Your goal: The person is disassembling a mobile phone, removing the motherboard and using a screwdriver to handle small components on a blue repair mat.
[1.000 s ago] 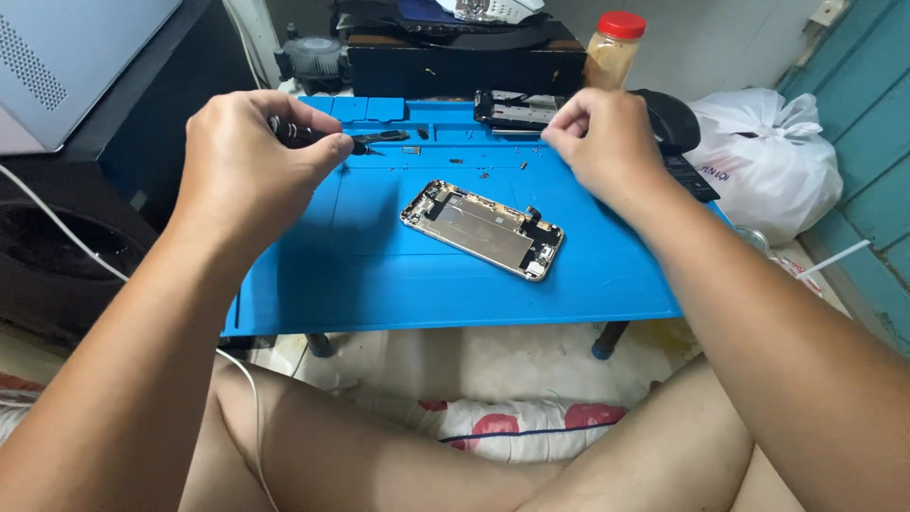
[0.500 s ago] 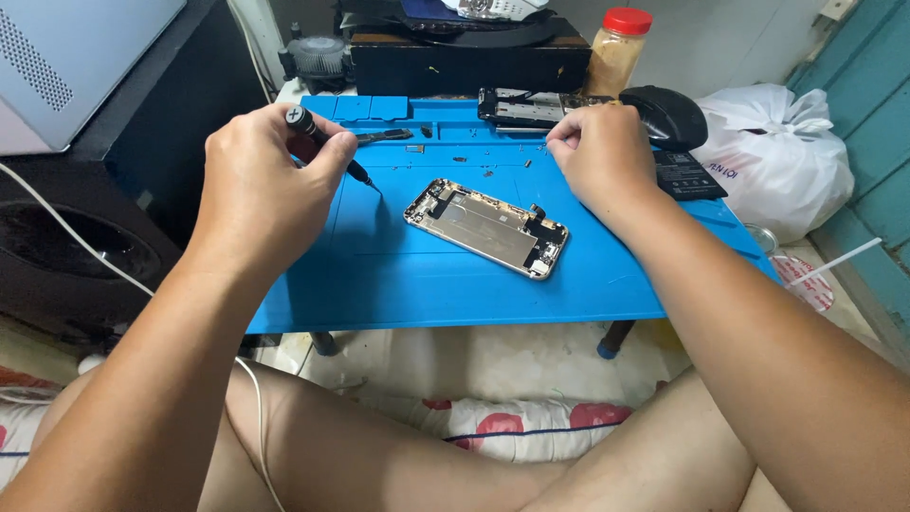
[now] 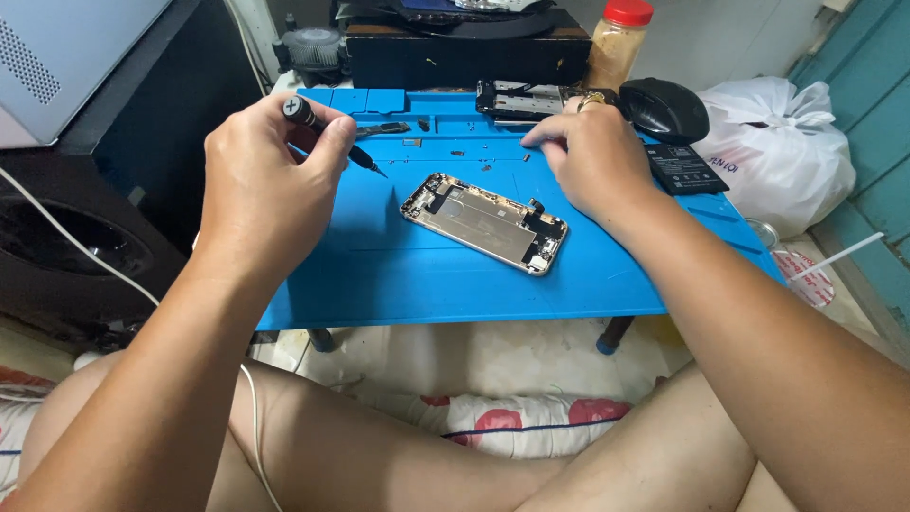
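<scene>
Screw-handling stage of work on an opened silver phone chassis lying mid-way across the blue silicone repair mat.

The left hand is clamping a small black precision screwdriver, tip hovering left of the chassis; the right hand, behind the chassis, is pinching fingertips together, possibly on a tiny loose screw. Seating it calls for fine alignment.

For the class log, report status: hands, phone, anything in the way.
Left hand shut on screwdriver, tip above mat. Right hand fingertips down on the mat among small loose screws. Opened phone chassis lies untouched between hands, nothing over it.
</scene>
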